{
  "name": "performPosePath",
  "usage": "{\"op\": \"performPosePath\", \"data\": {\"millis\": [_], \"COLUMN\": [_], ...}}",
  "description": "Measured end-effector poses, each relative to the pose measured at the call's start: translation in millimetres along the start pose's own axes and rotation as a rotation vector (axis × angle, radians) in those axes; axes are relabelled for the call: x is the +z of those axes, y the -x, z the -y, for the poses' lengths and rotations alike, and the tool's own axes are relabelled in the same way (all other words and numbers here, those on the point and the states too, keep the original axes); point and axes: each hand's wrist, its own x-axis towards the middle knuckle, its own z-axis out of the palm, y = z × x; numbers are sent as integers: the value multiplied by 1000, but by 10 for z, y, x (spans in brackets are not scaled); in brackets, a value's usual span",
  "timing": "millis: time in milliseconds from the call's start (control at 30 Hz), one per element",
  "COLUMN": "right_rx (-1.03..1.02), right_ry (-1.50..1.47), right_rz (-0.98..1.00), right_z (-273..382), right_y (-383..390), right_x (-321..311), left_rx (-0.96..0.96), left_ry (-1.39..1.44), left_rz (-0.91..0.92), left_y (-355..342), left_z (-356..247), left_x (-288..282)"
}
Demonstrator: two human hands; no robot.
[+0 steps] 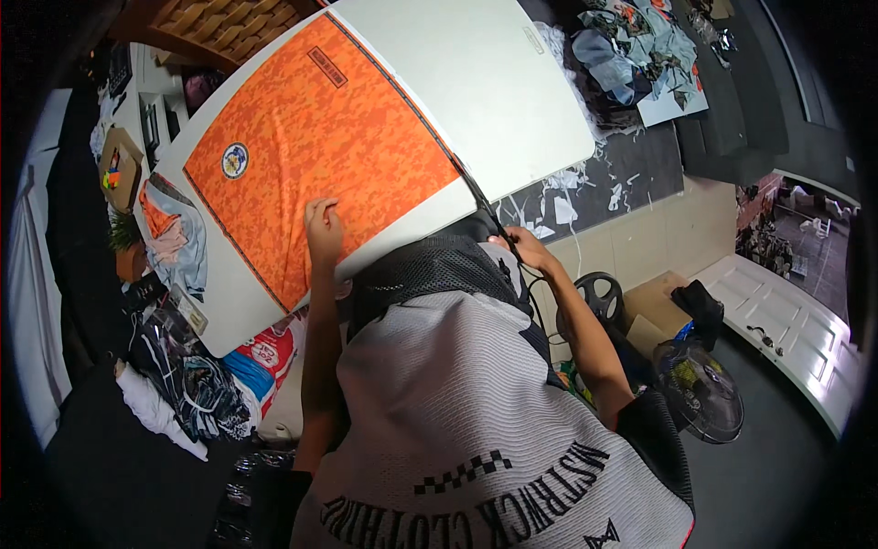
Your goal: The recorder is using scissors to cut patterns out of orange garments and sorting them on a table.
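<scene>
An orange digital-camouflage fabric panel (pixel 338 137) with a round badge and dark edging lies on a white table (pixel 508 101). My left hand (pixel 322 229) rests on its lower middle, fingers loosely curled and apart, near creases in the fabric. My right hand (pixel 526 247) is just beyond the table's near edge, fingers closed on a black cord (pixel 491 212) that runs along the panel's right edge and hangs down. A black mesh fabric (pixel 421 274) is bunched at my waist below the edge.
A wooden lattice chair (pixel 192 27) is behind the table. Cloth piles lie at left (pixel 178 242) and upper right (pixel 631 59). Paper scraps litter a dark surface (pixel 622 192). A fan (pixel 697 393), cardboard (pixel 658 311) and a white door (pixel 768 320) are at lower right.
</scene>
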Motion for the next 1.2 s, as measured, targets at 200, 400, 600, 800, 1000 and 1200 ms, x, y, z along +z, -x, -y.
{"op": "performPosePath", "data": {"millis": [200,400,600,800,1000,1200], "right_rx": [-5,-36,-34,-46,-87,-60], "right_ry": [-2,-12,15,-48,-19,6], "right_rz": [-27,-78,-80,-90,-77,-41], "right_z": [13,30,37,76,52,-30], "right_y": [17,54,59,85,83,67], "right_x": [36,53,51,50,35,28], "left_rx": [57,116,95,69,74,84], "left_ry": [-59,-136,-148,-163,-181,-167], "left_rz": [-64,-65,-78,-47,-31,-42], "left_y": [105,156,193,192,189,206], "left_z": [168,234,231,206,242,198], "left_x": [60,95,105,98,96,96]}}
